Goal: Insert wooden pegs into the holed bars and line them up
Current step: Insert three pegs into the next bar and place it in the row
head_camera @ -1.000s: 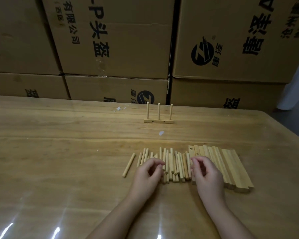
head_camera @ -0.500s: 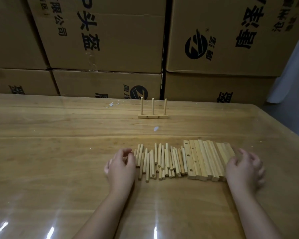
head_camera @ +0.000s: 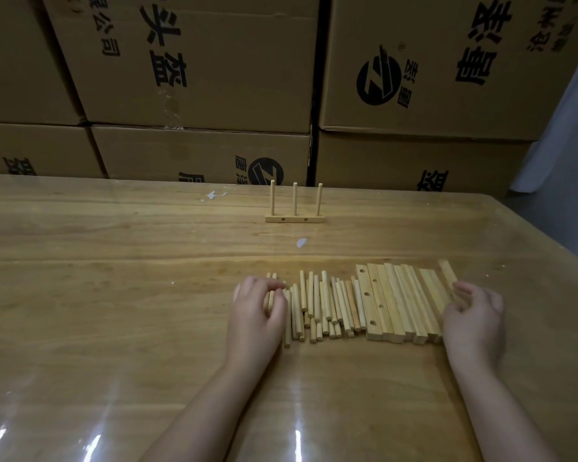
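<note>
Wooden pegs point(head_camera: 317, 305), pale round dowels of uneven length, lie in a loose row at lower centre of the glossy plank table point(head_camera: 114, 295). There are roughly two dozen, packed too closely for a sure count. Just right of them, touching, lie the holed bars point(head_camera: 401, 301), square-edged and smooth, about ten side by side. One finished bar point(head_camera: 294, 219) at upper centre carries three upright pegs point(head_camera: 295, 198) and shows two side holes. Printed cardboard boxes point(head_camera: 214, 61) are stacked behind.

Since half a second ago, both hands have closed inward. The left hand point(head_camera: 257, 311) now covers the leftmost pegs with curled fingers; whether it pinches one cannot be told. The right hand point(head_camera: 474, 315), loosely curved and holding nothing, now touches the outermost bar.
</note>
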### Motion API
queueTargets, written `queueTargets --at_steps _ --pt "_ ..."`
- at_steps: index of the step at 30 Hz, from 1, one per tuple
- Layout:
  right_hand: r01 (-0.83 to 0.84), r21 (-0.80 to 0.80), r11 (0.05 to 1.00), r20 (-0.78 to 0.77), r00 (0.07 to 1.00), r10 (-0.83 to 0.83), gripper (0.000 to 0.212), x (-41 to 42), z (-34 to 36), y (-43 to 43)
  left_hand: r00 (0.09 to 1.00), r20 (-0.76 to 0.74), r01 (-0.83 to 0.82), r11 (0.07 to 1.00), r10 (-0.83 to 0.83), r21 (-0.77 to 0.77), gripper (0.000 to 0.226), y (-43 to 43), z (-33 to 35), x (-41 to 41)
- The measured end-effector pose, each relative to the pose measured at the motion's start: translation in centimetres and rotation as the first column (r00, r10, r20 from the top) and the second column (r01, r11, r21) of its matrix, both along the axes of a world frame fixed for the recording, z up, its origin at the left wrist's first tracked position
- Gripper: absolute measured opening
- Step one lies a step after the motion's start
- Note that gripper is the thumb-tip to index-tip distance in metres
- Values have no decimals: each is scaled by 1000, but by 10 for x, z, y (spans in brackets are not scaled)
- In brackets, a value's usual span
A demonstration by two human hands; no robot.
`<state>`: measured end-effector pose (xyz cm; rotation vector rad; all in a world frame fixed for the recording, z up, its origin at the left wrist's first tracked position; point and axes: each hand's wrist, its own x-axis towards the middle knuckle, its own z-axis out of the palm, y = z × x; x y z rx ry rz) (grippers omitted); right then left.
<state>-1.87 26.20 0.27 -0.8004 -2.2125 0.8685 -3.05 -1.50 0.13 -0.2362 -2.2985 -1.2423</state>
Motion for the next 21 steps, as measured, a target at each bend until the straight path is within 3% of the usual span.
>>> queueTargets --at_steps 4,7,9,11,14,18,21 --pt "-43 4 999 -239 970 43 25 2 7 -6 983 -80 167 986 -165 19 14 6 2 5" --pt "-144 34 989 -411 900 145 25 4 16 -23 970 16 240 963 -243 120 28 5 2 5" --pt "-287 -121 950 -455 867 204 27 5 19 -40 956 97 253 946 -276 203 28 4 3 6" --pt "-463 -323 825 -488 829 274 28 10 21 -62 949 93 275 935 -302 226 28 4 2 7" --pt "-600 -414 685 -515 775 367 26 17 21 -87 928 86 332 911 -362 244 26 6 2 9" --pt "-671 -587 453 -510 741 437 21 25 16 -107 899 137 302 816 -415 492 18 8 7 9" --pt "-664 -706 245 -483 705 520 13 30 16 -117 885 142 325 808 -443 491 25 6 11 9"
